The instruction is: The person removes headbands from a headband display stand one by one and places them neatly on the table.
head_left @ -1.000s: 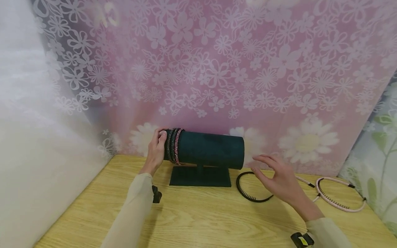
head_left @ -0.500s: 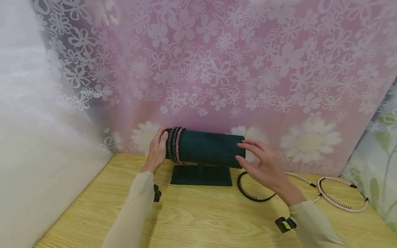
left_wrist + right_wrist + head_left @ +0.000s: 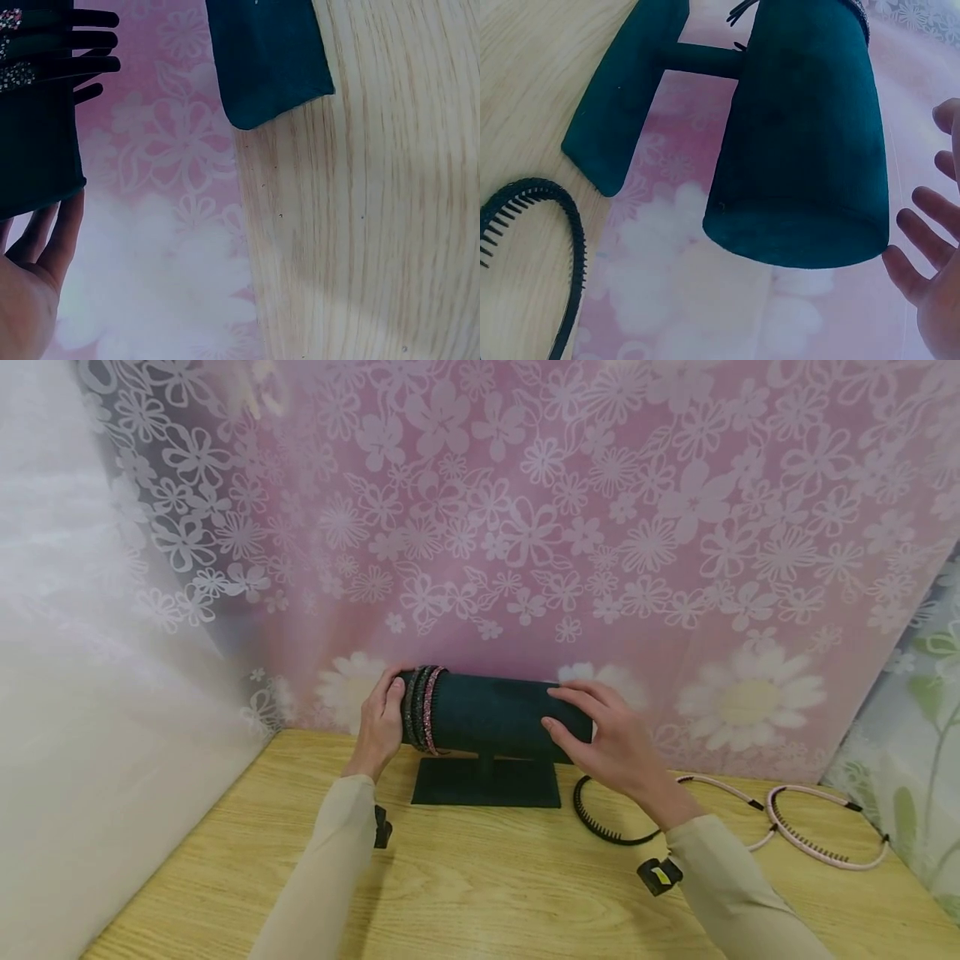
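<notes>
"Dark green stand (image 3: 495, 718) on the desk (image 3: 480, 893), where was it?"

"Between the two hands. The left hand (image 3: 381, 722) had its fingers and thumb gripping one end, just beside the glittery headbands (image 3: 429, 710) around it."

"And the right hand (image 3: 611, 737)?"

"Its fingers were spread apart at the other end, gripping nothing; whether they touched it, I couldn't tell. A black headband (image 3: 588, 824) lay below those fingers."
</notes>
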Demonstrator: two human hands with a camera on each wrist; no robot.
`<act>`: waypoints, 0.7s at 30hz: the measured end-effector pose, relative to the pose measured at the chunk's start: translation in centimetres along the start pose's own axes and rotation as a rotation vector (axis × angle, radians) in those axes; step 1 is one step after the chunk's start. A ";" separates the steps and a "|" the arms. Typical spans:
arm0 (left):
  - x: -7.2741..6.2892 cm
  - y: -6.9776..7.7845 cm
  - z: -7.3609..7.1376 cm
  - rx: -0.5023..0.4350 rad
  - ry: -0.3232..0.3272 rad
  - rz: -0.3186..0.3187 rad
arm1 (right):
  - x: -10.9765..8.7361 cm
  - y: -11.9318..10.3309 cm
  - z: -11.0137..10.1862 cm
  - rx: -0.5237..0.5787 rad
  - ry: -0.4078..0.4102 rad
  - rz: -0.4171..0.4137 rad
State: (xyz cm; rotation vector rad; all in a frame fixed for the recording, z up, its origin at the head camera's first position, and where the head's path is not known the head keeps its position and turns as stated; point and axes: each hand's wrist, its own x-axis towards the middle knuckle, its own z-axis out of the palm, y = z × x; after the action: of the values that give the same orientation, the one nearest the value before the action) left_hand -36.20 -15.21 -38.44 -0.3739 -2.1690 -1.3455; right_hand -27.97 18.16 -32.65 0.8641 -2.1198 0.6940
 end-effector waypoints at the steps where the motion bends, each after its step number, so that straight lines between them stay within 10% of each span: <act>1: 0.0 0.0 0.0 0.003 0.003 0.003 | 0.2 0.0 0.1 -0.002 -0.003 0.000; 21: -0.1 -0.1 0.3 0.006 0.033 0.006 | 3.7 -1.3 3.0 -0.026 -0.180 0.094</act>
State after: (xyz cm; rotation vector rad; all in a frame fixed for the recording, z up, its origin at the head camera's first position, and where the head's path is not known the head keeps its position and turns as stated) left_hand -36.27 -15.03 -38.68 -0.3527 -2.1432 -1.3321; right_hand -30.17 13.96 -31.27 0.8443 -2.3378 0.6563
